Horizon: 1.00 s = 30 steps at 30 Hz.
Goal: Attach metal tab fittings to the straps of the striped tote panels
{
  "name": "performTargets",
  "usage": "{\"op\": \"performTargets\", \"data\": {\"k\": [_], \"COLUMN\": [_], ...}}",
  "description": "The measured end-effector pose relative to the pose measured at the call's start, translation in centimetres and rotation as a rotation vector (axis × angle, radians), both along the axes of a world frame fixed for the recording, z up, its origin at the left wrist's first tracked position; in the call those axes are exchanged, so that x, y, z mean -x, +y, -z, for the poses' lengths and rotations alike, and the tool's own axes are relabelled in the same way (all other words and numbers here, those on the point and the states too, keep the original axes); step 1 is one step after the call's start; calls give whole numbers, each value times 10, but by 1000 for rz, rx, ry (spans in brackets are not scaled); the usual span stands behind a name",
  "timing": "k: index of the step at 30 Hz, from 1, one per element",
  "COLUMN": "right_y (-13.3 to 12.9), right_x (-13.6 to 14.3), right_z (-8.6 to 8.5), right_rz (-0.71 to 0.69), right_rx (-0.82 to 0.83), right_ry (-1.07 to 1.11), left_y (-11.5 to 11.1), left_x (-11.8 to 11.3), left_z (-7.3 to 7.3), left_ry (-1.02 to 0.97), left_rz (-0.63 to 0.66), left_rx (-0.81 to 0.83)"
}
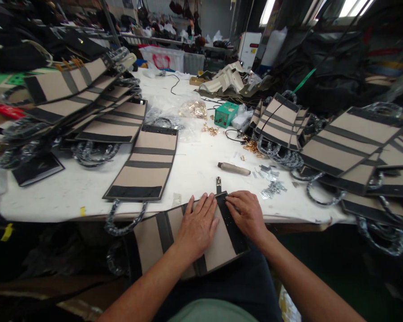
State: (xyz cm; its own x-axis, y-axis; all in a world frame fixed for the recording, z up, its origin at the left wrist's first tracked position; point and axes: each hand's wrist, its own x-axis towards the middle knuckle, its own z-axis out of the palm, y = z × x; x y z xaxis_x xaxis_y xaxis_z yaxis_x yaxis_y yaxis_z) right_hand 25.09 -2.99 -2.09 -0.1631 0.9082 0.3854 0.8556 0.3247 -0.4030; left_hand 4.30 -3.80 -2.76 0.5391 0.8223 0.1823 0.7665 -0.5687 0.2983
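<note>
A beige bag panel with dark bands and a black end strip lies slanted across my lap and the table's front edge. My left hand rests flat on it, fingers stretched out toward the far edge. My right hand has bent fingers on the black end strip, gripping the panel's right side; its thumb is hidden. From the far corner sticks a short dark tab with a metal clasp piece. A plastic-wrapped handle hangs at the panel's left end.
On the white table lie another panel, a taped tool, small metal plates, gold fittings and a green box. Stacked panels stand left and right, their wrapped handles overhanging the right front edge.
</note>
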Motion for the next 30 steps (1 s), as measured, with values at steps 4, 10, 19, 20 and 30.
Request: {"op": "performTargets", "data": {"k": [4,10,19,20,30], "right_y": [-4,-8,-10,-9,-9], "right_x": [2,0,-3,-3,-4], "right_z": [4,13,16,17,22], "right_rz": [-7,-5,-40,-43,-48], "right_rx": [10,48,-8,-10,-5], "right_ry": [-1,49,22,21,1], "left_y": [-2,-5,-2,-1,2], "left_x": [-5,-9,-7,-7,-8], "left_z": [0,5,4,3,-1], "left_ry": [6,23,80,92,160], "left_rz": [-24,-22,-23,-24,-2], "left_rx": [-9,-14,-5,-7,-45]}}
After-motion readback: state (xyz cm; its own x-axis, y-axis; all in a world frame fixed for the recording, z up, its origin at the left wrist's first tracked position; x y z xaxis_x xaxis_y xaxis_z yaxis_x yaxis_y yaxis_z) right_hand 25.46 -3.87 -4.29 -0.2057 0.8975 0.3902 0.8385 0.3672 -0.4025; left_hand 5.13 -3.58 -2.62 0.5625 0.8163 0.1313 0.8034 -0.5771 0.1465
